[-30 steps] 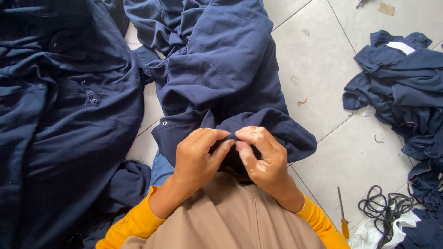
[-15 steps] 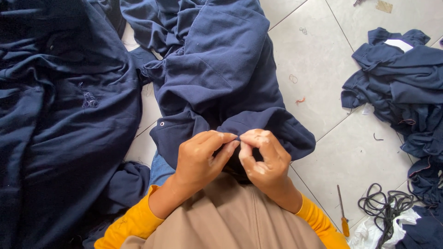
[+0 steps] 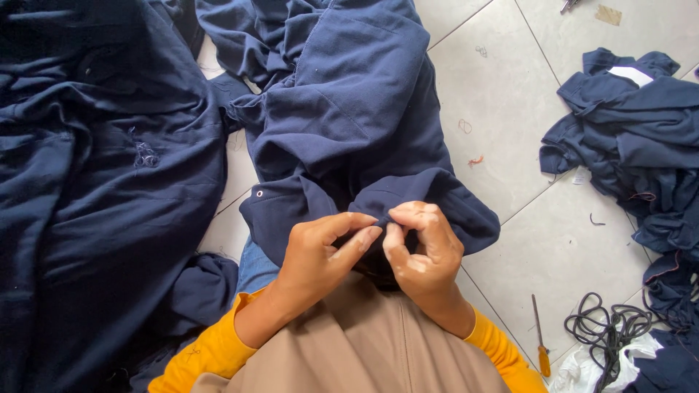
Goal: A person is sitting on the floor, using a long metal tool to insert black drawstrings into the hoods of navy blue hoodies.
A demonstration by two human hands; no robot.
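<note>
Left hand [image 3: 320, 251], yellow-sleeved: grip closed to a pinch, thumb and forefinger nipping a folded edge of the navy-blue cotton garment [image 3: 349, 124]. Right hand [image 3: 426, 251], yellow-sleeved: grip likewise closed, fingers curled and pinching the same folded edge, fingertips touching those of the left hand. The garment lies draped over the person's lap and spreads away from the grip across the pale tiled floor [image 3: 561, 240]; a small metal snap shows on its hem just left of the left hand. Left of the grip, well apart: large heap of dark navy cloth [image 3: 95, 204]. Right of the grip, well apart: crumpled pile of navy garments [image 3: 633, 131], one with a white label. Right of and nearer than the right hand: orange-handled slim tool [image 3: 539, 342], coil of black cord [image 3: 604, 327], white crumpled plastic [image 3: 582, 371].
</note>
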